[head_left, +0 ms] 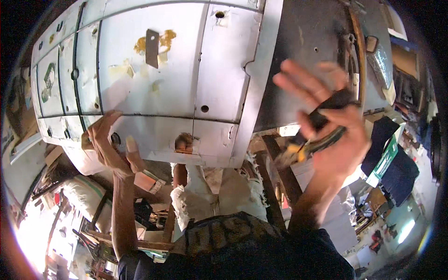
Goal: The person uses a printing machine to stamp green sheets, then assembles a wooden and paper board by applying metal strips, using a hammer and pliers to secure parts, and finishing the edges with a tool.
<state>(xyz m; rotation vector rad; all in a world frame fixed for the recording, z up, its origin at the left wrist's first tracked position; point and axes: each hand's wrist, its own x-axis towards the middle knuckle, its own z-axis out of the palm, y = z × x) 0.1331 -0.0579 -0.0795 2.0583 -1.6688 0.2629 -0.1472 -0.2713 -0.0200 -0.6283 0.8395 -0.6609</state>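
A large white panel, like a cabinet or appliance part with dark seams and holes, lies in front of me. My left hand rests on its near left part, fingers bent onto the surface and thumb apart, beside a small dark ring. Over to the right, my right hand is raised off the panel and smeared by motion. It grips what look like pliers with black and yellow handles; two of its fingers stick out, and the tool's tip is blurred.
A small metal plate sits amid brown glue stains on the panel. Beyond its right edge stands a dark board. A white sack lies at lower left. Dark cloth and a green-and-white box are among clutter at right.
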